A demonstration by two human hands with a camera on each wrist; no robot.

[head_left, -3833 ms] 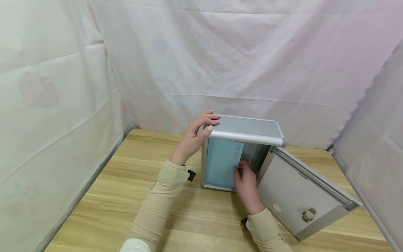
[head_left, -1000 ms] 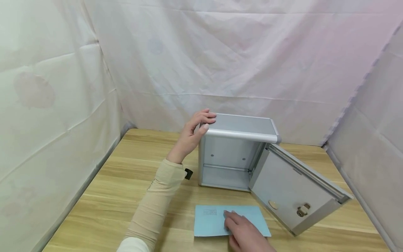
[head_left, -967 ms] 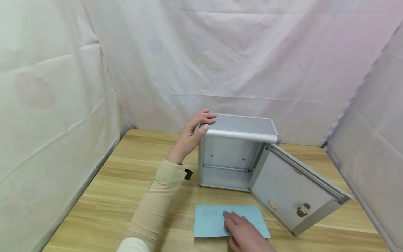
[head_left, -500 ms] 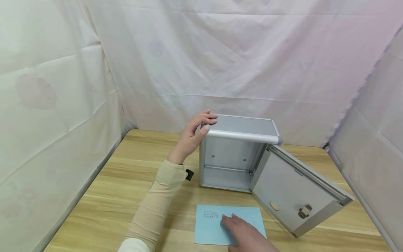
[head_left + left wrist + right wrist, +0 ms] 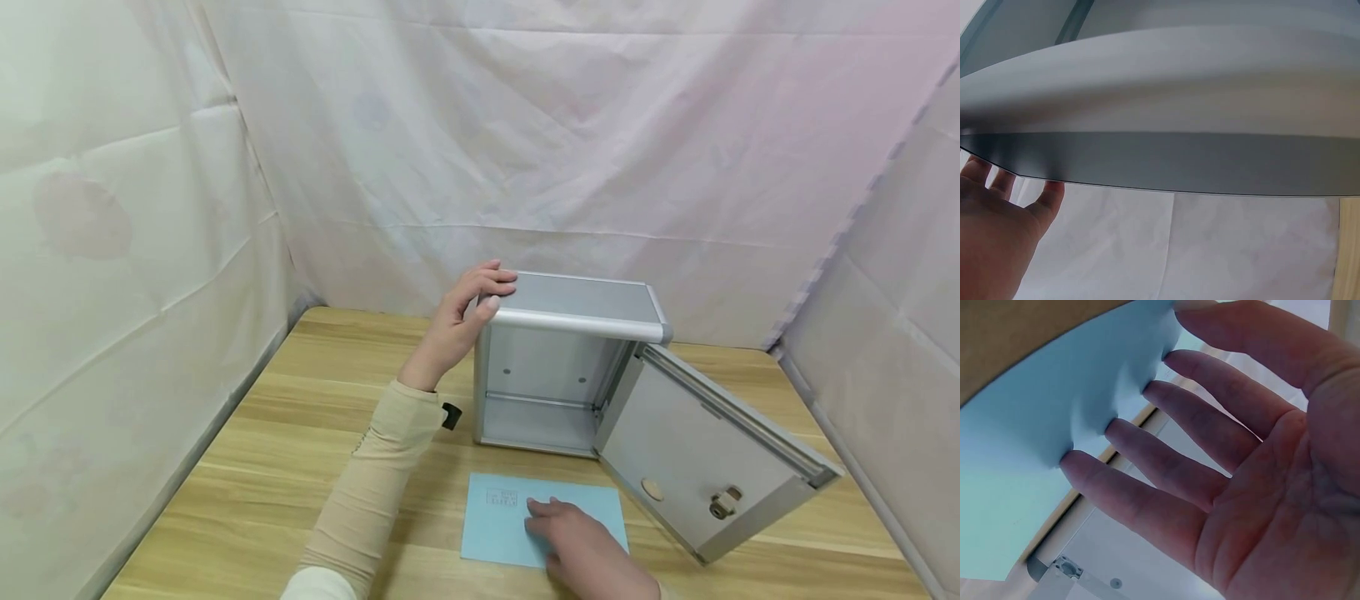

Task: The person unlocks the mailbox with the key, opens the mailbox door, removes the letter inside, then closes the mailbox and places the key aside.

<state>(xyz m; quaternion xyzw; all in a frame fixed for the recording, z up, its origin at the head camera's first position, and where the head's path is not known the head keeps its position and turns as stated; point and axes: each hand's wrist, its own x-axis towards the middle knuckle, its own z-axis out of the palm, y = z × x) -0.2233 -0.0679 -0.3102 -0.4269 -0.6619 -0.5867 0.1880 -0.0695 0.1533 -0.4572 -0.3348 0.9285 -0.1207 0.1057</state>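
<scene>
A silver-grey metal mailbox [image 5: 573,300] stands with its door [image 5: 697,450] swung out to the right, baring the inside. On its top left corner rests my left hand [image 5: 453,325], fingers over the top and thumb by the front edge. The left wrist view shows fingertips of that hand [image 5: 1007,219] along the box edge. In front of the box, a light blue envelope [image 5: 495,529] with a small printed block lies on the table. My right hand [image 5: 581,546] touches the envelope, and in the right wrist view its extended fingertips [image 5: 1082,465] press on the paper.
The wooden tabletop [image 5: 300,467] extends to the left and behind the box. The open door's lower corner reaches toward the table's front right, with a lock [image 5: 725,502] on its inner face. Pale cloth curtains [image 5: 480,150] enclose the back and sides.
The envelope, earlier inside the mailbox in the right hand's grip, now lies on the table. Over the last half second it has slid slightly toward the box. The left hand keeps its place.
</scene>
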